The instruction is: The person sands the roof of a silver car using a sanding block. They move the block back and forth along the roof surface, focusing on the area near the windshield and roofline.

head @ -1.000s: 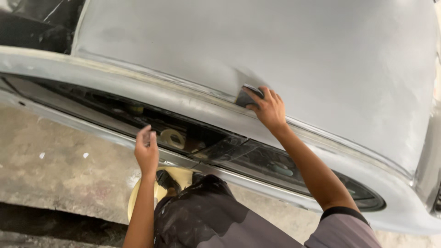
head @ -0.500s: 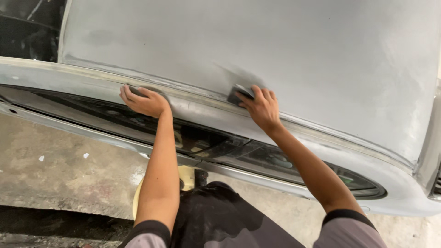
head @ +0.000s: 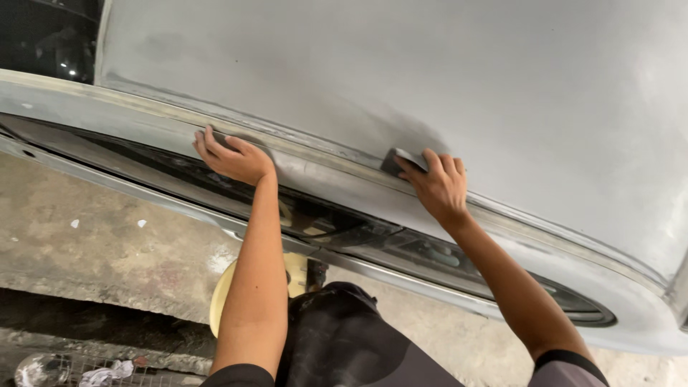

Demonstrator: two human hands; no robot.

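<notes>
Grey, dull car panel [head: 444,79] across the upper frame, sloping down toward the right edge. Along its lower edge, a raised ridge [head: 143,118] of bare, scuffed metal, and below that a long dark window opening [head: 401,244] with a bright trim strip.

Right hand [head: 438,188] flat on the panel just above the ridge, fingers spread and pressing down on a small dark sanding block [head: 396,160]. Block partly hidden under the fingertips, lying on the panel at the ridge line, near the middle of the frame. A darker smudged patch on the panel just above the block.

Left hand [head: 231,156] laid on the ridge well to the left of the block, fingers curled loosely over the edge, grasping nothing, only resting on the metal.

Both forearms reaching up from the bottom edge; dark sleeves at the lower corners. Between the arms, a dark-clothed knee [head: 337,337], and behind it a pale yellow round disc [head: 228,294] on the concrete floor [head: 93,244]. At the bottom left corner, a wire grate [head: 79,373] with crumpled scraps on it.
</notes>
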